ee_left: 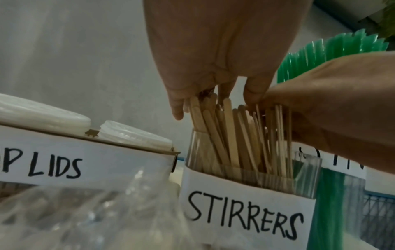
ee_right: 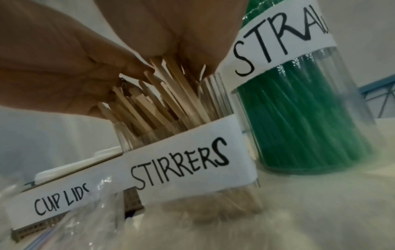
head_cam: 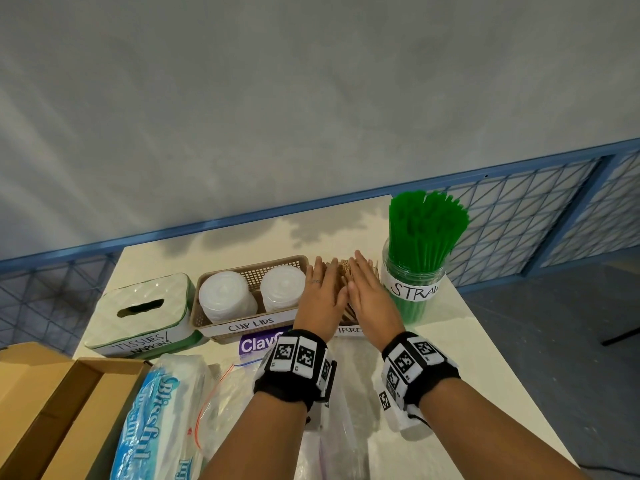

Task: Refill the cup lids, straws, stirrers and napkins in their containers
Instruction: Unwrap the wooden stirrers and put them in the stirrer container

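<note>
Wooden stirrers [ee_left: 230, 135] stand upright in a clear container labelled STIRRERS [ee_left: 245, 211], between the cup lids basket [head_cam: 251, 325] and the straws jar [head_cam: 412, 285]. My left hand [head_cam: 322, 292] and right hand [head_cam: 369, 289] lie side by side, flat over the stirrers' tops with straight fingers. In the left wrist view the left fingers [ee_left: 177, 104] touch the stick ends. In the right wrist view the right hand [ee_right: 171, 25] presses on the stirrers [ee_right: 160, 104]. Green straws [head_cam: 422, 230] fill the jar. Two stacks of white lids [head_cam: 225, 292] sit in the basket.
A tissue box labelled TISSUES/NAPKINS [head_cam: 138, 313] stands left of the basket. A blue napkin pack [head_cam: 156, 420], an open cardboard box [head_cam: 52, 410] and clear plastic bags [head_cam: 242, 382] lie on the near part of the table [head_cam: 467, 358]. A blue mesh fence [head_cam: 519, 209] runs behind.
</note>
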### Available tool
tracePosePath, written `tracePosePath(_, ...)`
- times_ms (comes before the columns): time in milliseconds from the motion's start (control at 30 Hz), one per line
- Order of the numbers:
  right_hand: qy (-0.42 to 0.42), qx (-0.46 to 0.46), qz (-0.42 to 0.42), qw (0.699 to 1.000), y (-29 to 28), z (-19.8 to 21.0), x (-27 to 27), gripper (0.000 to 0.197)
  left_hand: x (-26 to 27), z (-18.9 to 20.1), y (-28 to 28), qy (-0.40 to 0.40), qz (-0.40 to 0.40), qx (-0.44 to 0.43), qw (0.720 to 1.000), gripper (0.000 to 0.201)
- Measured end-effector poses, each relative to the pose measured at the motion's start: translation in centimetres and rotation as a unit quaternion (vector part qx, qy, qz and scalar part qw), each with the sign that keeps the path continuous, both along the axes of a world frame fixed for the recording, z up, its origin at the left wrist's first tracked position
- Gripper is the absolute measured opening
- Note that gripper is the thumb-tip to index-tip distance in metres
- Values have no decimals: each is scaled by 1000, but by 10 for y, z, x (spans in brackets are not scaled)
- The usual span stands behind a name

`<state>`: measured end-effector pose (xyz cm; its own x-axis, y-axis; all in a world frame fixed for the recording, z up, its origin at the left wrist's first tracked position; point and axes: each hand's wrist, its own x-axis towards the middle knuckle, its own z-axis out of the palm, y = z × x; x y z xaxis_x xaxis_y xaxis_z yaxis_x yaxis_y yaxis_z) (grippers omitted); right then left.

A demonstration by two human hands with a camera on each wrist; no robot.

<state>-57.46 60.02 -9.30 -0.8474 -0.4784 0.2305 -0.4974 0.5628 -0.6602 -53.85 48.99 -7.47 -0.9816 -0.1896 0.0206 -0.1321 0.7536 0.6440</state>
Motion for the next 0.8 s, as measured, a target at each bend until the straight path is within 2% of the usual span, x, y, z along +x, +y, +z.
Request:
tracePosePath(67,1,24,8,1000,0,-1,-1,47,1,0,1,-3,-6,-15,1000,52)
tracePosePath(233,56,-66,-60,994,6,-7,2,57,2,1,2,21,-30,-52,998,50)
tracePosePath(367,3,-10,-42,999,11,-17,11,50,2,-4,2,2,-59,-138,989,51)
tracePosePath(533,-11,-27,-46,999,4,-23,9,48,0,-7,1,-32,-67,-211,975,51)
tracePosePath(600,-21,-50,-48,997,3,-22,10,46,2,-4,3,-35,-67,-197,978,51)
tracePosePath(700,32,-92,-54,994,5,-20,15,49,6,2,7,-41,-58,-149,986,52)
tracePosePath(800,27,-113,-74,990,10,-26,24,56,6,1,10,-42,-63,-190,979,58)
